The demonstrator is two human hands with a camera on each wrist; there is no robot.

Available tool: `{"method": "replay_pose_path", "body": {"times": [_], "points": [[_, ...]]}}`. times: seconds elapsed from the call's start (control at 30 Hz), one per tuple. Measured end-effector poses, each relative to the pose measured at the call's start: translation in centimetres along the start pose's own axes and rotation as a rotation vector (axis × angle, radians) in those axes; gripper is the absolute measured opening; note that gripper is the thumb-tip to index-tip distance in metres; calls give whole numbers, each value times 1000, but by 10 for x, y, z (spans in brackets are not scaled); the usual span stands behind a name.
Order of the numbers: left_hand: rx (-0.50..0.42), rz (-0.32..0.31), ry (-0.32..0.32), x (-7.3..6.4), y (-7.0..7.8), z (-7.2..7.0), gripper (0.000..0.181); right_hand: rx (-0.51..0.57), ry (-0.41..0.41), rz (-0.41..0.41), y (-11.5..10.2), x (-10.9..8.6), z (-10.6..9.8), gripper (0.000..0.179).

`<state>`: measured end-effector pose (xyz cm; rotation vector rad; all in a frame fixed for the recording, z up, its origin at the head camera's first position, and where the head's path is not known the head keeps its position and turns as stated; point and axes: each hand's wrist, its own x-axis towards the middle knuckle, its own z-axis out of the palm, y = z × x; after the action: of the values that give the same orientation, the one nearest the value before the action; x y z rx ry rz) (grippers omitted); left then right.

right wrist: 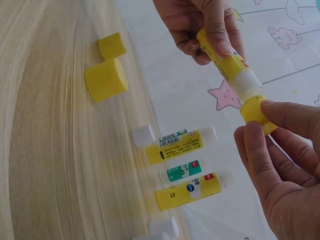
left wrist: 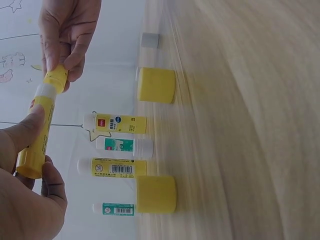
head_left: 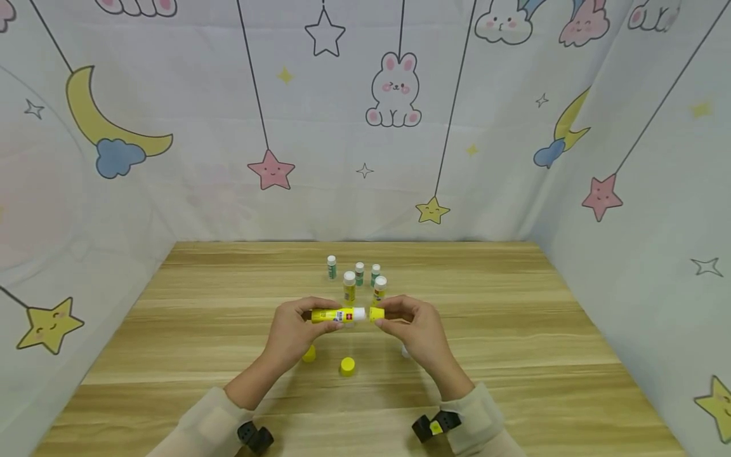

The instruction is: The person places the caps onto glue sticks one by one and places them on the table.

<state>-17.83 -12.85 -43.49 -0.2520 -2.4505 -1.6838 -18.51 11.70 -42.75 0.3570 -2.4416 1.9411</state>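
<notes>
My left hand point(head_left: 290, 330) grips the yellow barrel of a glue stick point(head_left: 328, 315) held level above the table, its white collar pointing right. A yellow cap point(head_left: 377, 314) is pinched between the thumb and fingers of my right hand point(head_left: 421, 330), lined up with the white end. A narrow gap shows between cap and collar in the head view. Seen from the right wrist, the cap point(right wrist: 257, 114) sits close against the pale tip of the glue stick point(right wrist: 227, 65). Two more yellow caps, one at left point(head_left: 309, 353) and one nearer the middle point(head_left: 347, 366), lie on the table below my hands.
Behind my hands, two yellow glue sticks point(head_left: 349, 289) point(head_left: 379, 291) stand upright with green-labelled ones point(head_left: 332, 268) point(head_left: 359, 274) farther back. A white cap point(head_left: 405, 351) lies partly hidden by my right hand. The wooden table point(head_left: 514, 304) meets a patterned cloth point(head_left: 342, 209) at the back.
</notes>
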Motion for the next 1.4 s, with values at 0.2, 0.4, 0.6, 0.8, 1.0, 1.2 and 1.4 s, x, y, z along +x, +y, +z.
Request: {"method": "replay_pose_path", "body": {"times": [0.2, 0.4, 0.6, 0.8, 1.0, 1.2, 1.4], "points": [[-3, 5, -7, -1, 2, 2, 27, 2, -11, 10, 1, 0, 2, 24], [0, 3, -5, -2, 2, 3, 27, 10, -12, 4, -1, -1, 3, 23], [4, 18, -4, -1, 1, 4, 27, 10, -18, -4, -4, -2, 4, 23], [-4, 29, -7, -1, 2, 4, 27, 0, -15, -7, -3, -2, 5, 23], [11, 43, 2, -1, 0, 6, 27, 0, -11, -11, -4, -3, 6, 22], [17, 54, 7, -1, -2, 7, 28, 2, -21, -5, -5, -4, 6, 22], [11, 40, 4, -2, -2, 8, 28, -6, -3, 5, -5, -3, 10, 22]]}}
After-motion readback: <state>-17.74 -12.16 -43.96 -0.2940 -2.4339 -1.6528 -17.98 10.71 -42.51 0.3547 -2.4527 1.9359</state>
